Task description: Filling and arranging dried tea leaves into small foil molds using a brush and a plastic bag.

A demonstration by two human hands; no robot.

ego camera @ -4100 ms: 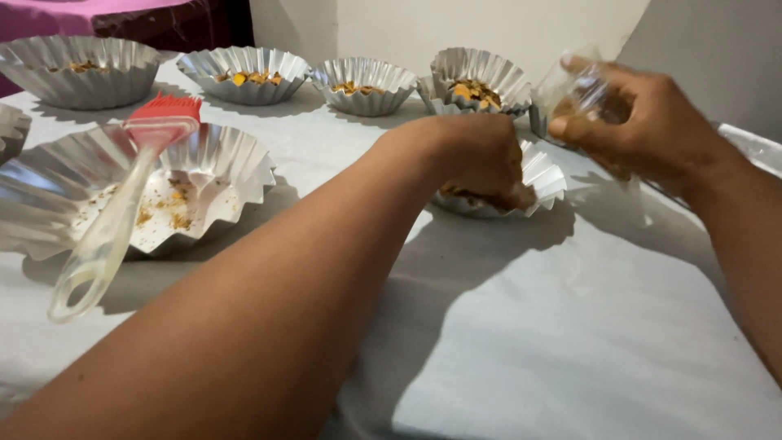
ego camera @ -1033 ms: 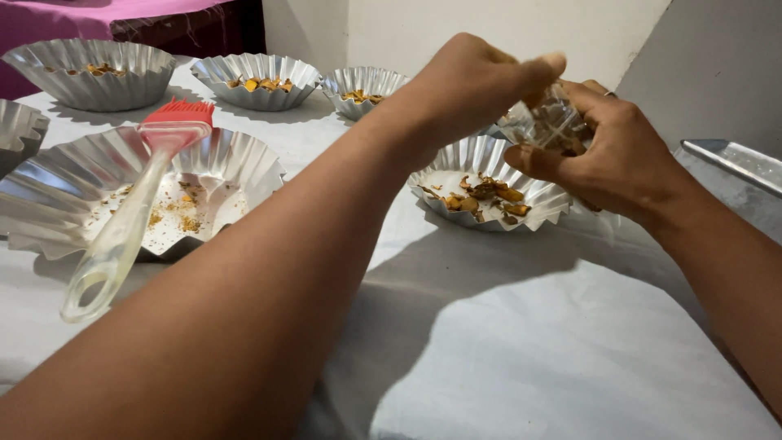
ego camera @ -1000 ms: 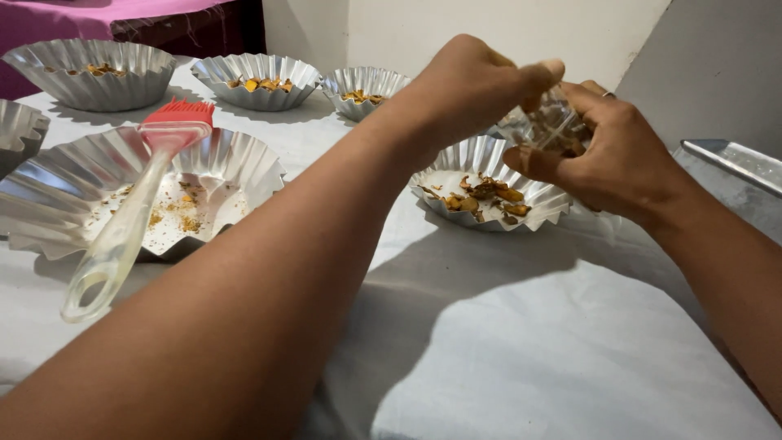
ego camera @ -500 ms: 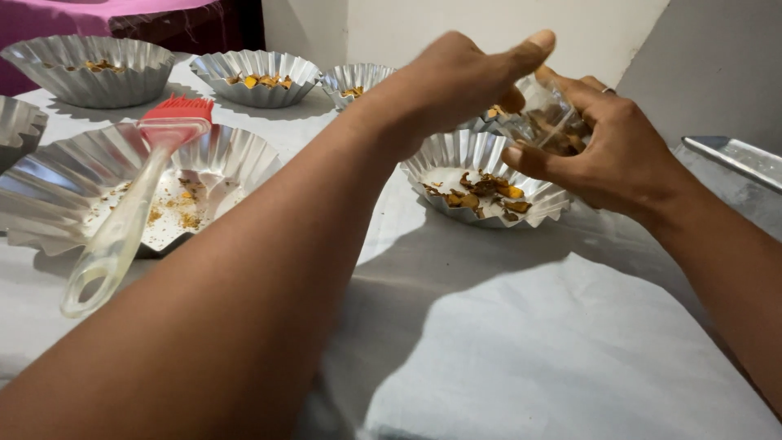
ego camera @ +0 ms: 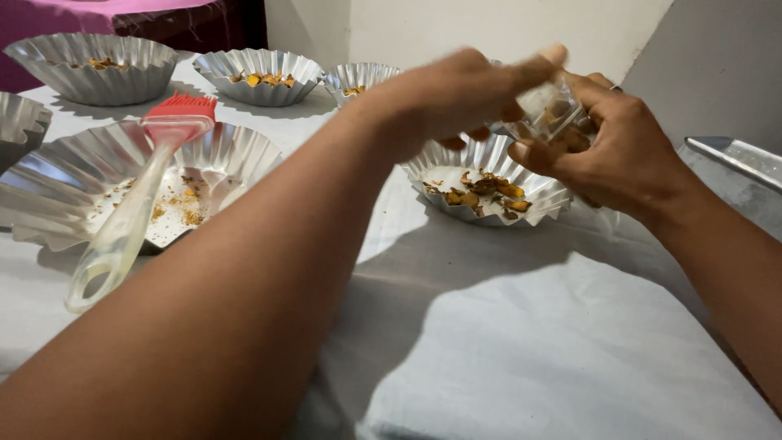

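Observation:
My right hand (ego camera: 612,148) grips a small clear plastic container (ego camera: 552,114) with brownish bits in it, held above a fluted foil tin (ego camera: 538,200) that has orange and brown pieces lying in it. My left hand (ego camera: 456,94) reaches across from the left, its fingertips pinched together at the container's mouth. Whether the fingers hold any bits is hidden.
A large fluted foil tin (ego camera: 49,195) at the left carries crumbs and a red-headed silicone brush (ego camera: 138,208) with a clear handle. Several more foil tins (ego camera: 261,77) with orange bits line the back. A white cloth (ego camera: 529,358) covers the table. A metal tray edge (ego camera: 737,159) is at right.
Four seconds ago my left hand was down in the near tin; now it is raised at the container held by my right hand. Over the last second both hands barely shifted.

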